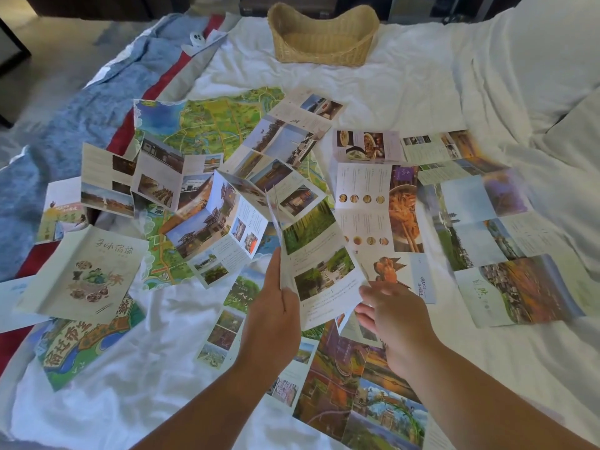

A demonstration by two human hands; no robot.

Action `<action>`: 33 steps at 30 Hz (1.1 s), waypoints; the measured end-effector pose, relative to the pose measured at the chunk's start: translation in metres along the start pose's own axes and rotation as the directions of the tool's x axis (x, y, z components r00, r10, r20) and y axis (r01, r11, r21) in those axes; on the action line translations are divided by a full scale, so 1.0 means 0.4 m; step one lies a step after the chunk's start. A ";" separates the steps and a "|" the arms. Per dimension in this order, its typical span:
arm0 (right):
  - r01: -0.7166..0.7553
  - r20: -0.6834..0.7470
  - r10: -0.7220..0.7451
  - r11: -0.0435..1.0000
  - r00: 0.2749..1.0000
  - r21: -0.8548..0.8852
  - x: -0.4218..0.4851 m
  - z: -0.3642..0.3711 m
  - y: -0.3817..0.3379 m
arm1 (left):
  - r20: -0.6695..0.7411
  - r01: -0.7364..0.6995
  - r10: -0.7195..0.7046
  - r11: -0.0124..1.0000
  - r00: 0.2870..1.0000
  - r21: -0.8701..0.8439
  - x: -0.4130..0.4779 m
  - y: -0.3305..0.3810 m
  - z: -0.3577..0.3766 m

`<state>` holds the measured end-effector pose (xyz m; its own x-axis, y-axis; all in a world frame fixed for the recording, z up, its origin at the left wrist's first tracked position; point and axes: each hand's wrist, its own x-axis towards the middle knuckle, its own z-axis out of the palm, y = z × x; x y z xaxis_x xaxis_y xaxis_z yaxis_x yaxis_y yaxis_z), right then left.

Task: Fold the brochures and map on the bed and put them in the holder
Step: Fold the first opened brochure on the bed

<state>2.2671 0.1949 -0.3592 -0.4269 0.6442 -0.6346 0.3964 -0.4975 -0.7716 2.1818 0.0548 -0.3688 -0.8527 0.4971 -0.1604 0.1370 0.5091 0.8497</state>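
The fingers (290,303) of the left hand (276,310) curl round the gathered panels of a long brochure (311,228), holding its pleated edge upright over the bed (162,368). The right hand (394,319) sits at the lower corner of the front panel. It is blurred, and whether its fingers pinch the paper or hover just off it cannot be told. Beyond the hands, the brochure's far panels trail unfolded across the map (207,125), which lies spread flat with other brochures (506,235) open around it. The holder (324,40), a wicker basket, stands well apart at the far side of the bed, with nothing visible inside. The work looks to be at its start, with the first brochure being pleated shut. The next move likely calls for drawing in the loose panels along their creases, pressing the stack flat, then a long reach to the holder.
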 end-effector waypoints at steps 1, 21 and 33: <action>-0.038 0.019 0.037 0.998 0.999 0.047 0.002 0.001 0.000 | 0.008 0.003 -0.003 1.000 1.000 0.015 0.002 -0.002 0.004; 0.160 0.181 -0.142 0.983 0.973 -0.090 -0.024 0.044 -0.005 | 0.220 0.033 -0.022 0.999 0.975 -0.044 0.003 0.028 0.056; 0.108 0.260 -0.083 0.991 0.962 -0.081 -0.020 0.052 -0.005 | 0.315 0.082 -0.017 0.977 0.949 -0.195 0.002 0.025 0.039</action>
<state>2.2530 0.1788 -0.3533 -0.6553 0.5100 -0.5572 0.4127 -0.3762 -0.8296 2.1904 0.0714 -0.3682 -0.6524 0.6846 -0.3251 -0.0346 0.4016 0.9152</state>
